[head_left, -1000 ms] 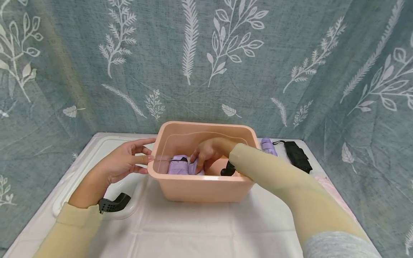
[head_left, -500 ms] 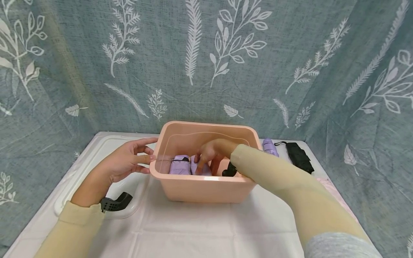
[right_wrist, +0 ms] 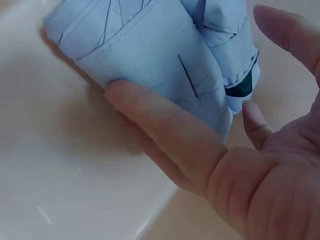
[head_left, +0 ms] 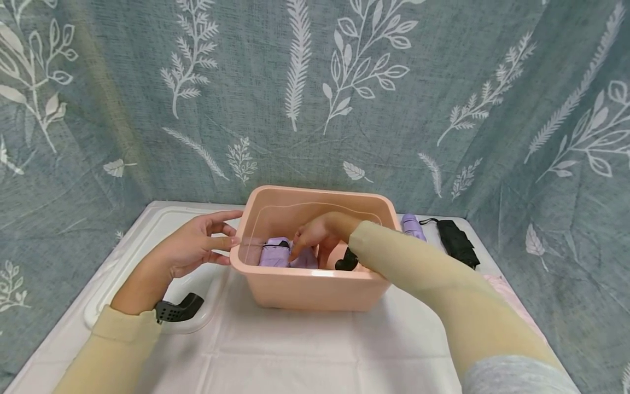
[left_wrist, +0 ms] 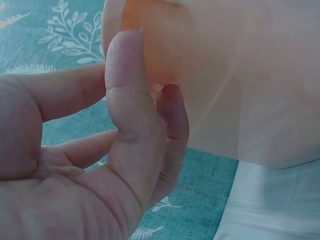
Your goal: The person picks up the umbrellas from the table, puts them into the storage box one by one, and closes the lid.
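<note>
My left hand is at the left end of a peach plastic bin, its thumb and fingertips at the wall and rim. My right hand reaches down inside the bin, fingers spread over two purple folded umbrellas that lie side by side. The left umbrella has a dark strip near its top. The right umbrella is partly hidden under my hand. Seen from the right wrist, one digit rests along the nearer umbrella's pale fabric, while the others stand apart from it.
To the right of the bin lie another purple folded umbrella and a black folded umbrella with a wrist loop. Pink fabric is beyond my right sleeve. A white lid lies flat under my left arm. A patterned curtain hangs behind.
A second ago my right hand held the right umbrella; it now lies beside the left one, with that hand's fingers loosened and shifted toward the left umbrella. My left hand stays at the rim.
</note>
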A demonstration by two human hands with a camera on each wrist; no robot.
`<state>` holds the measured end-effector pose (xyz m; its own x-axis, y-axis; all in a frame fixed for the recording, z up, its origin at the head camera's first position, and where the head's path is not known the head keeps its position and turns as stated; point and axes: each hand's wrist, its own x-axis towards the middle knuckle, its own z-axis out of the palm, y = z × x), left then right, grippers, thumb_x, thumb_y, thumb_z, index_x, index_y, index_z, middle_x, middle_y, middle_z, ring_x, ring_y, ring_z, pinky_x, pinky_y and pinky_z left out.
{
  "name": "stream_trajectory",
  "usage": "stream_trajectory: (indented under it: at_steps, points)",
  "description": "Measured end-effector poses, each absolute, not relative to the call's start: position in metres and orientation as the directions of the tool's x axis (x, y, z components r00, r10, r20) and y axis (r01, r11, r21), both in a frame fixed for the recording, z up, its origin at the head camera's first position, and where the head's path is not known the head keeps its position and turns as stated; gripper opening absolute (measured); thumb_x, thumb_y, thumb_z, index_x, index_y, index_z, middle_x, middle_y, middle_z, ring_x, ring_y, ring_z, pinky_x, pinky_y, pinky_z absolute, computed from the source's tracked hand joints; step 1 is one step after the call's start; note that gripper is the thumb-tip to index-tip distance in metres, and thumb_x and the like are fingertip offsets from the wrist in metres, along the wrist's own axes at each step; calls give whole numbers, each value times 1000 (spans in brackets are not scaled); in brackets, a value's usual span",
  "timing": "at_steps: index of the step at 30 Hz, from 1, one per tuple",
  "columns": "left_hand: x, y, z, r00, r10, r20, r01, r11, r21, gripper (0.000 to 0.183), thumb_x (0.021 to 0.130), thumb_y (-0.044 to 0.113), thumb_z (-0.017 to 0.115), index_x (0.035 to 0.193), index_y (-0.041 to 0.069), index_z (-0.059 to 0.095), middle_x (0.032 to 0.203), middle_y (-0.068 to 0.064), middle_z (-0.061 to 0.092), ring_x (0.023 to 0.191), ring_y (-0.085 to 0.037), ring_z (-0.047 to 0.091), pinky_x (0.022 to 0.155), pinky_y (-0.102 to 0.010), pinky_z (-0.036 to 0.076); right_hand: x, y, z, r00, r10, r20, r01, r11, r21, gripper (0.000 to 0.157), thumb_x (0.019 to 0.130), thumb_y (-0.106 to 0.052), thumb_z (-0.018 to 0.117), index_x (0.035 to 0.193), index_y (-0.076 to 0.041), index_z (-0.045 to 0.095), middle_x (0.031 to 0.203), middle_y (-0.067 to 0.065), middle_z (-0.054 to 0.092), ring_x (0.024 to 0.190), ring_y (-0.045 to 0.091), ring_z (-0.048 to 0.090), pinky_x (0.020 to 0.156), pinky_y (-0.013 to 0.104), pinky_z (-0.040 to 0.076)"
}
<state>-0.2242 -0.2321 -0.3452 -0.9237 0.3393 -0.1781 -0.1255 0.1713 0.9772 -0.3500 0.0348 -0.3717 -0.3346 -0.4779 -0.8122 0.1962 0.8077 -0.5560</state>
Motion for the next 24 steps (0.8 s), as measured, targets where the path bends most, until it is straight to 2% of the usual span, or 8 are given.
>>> stream_trajectory:
  at_steps: [6, 11, 16, 20, 24]
  points:
    - [-226, -232, -346, -927, 326, -187, -135, 176, 975, 82, 94, 4, 71, 163, 12, 28, 113, -9, 51, 83, -15, 67, 75, -34, 64, -350, 31, -373, -350, -463, -814, 241, 795, -556, 56, 96, -37, 72, 141, -17, 47, 150, 4, 33, 125, 34, 48, 78, 49, 63]
    - [-226, -232, -345, -924, 340, -175, -123, 168, 978, 82, 95, 5, 71, 163, 11, 27, 111, -8, 51, 84, -15, 67, 74, -33, 64, -350, 28, -374, -389, -453, -802, 296, 763, -575, 71, 94, -41, 73, 150, -18, 35, 154, 5, 27, 129, 36, 41, 77, 53, 63]
    - [-225, -232, -344, -922, 342, -181, -130, 169, 977, 81, 96, 7, 70, 164, 12, 26, 112, -8, 51, 84, -15, 67, 74, -32, 64, -349, 27, -375, -399, -442, -803, 335, 745, -577, 73, 94, -43, 72, 153, -22, 35, 158, 4, 26, 127, 38, 45, 75, 52, 64]
    - [-225, -232, -343, -923, 338, -185, -134, 168, 977, 80, 96, 6, 70, 164, 12, 27, 112, -8, 51, 84, -15, 67, 74, -32, 64, -348, 27, -375, -416, -440, -796, 322, 747, -581, 74, 94, -42, 73, 153, -21, 34, 157, 6, 25, 125, 39, 46, 74, 53, 64]
    - [-225, -232, -343, -921, 339, -190, -140, 167, 976, 80, 96, 7, 70, 164, 12, 26, 112, -8, 50, 85, -15, 67, 74, -32, 64, -347, 27, -374, -412, -455, -790, 276, 764, -584, 64, 94, -37, 73, 145, -17, 40, 152, 7, 31, 121, 40, 49, 73, 54, 63]
